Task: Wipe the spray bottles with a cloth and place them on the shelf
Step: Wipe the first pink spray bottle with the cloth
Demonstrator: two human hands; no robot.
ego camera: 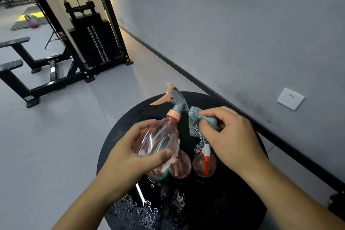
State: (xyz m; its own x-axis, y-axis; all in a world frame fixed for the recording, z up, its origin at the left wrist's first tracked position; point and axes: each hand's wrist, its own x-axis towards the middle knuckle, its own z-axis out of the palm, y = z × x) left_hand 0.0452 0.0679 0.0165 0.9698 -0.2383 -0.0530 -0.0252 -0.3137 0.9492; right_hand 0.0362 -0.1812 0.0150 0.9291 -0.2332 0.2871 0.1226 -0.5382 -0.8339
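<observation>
My left hand (130,152) grips a clear pink spray bottle (158,136), tilted with its grey and peach trigger head pointing up and away, above a round black table (233,201). My right hand (229,136) holds a bunched teal cloth (196,122) with a checked strip hanging down, right beside the bottle's neck. Two more pink spray bottles stand on the table under my hands: one with a peach trigger (182,166), partly hidden by the held bottle, and one with a red and white trigger (205,162).
Water drops lie on the table's near side (141,211). A grey wall with a white socket (290,98) runs along the right. A black weight machine (93,43) and a bench frame (24,73) stand on the grey floor at the left.
</observation>
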